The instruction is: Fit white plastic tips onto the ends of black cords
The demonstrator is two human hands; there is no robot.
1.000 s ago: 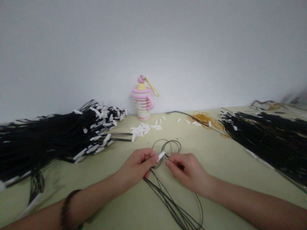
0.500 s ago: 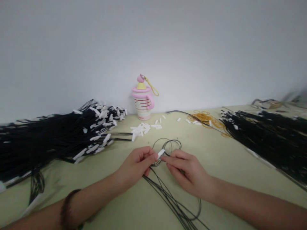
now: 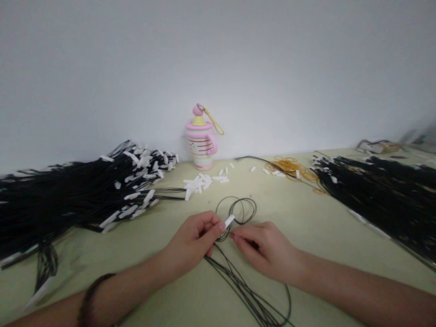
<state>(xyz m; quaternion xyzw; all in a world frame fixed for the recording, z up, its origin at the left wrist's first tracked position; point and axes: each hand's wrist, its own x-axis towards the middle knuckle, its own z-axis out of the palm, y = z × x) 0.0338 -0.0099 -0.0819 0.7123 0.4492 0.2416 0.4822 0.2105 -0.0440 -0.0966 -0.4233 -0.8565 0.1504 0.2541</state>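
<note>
Lower centre of frame: left hand [image 3: 194,238] pinching the white connector [image 3: 230,221], right hand [image 3: 267,247] pinching what seems a thin black wire [image 3: 232,234] just beside it; probably lining up an end, the next move calling for steady, fine aim.

Has a bare left arm [image 3: 143,280] and a bare right arm [image 3: 347,280], smooth and plain out to the edges of the view. Wears one dark brown band [image 3: 89,294] round the left arm, a good bit back from the bare left hand [image 3: 195,238]. Curves like a ring, too blurry to tell beads from string. Has a bare right hand [image 3: 267,249] too.
</note>
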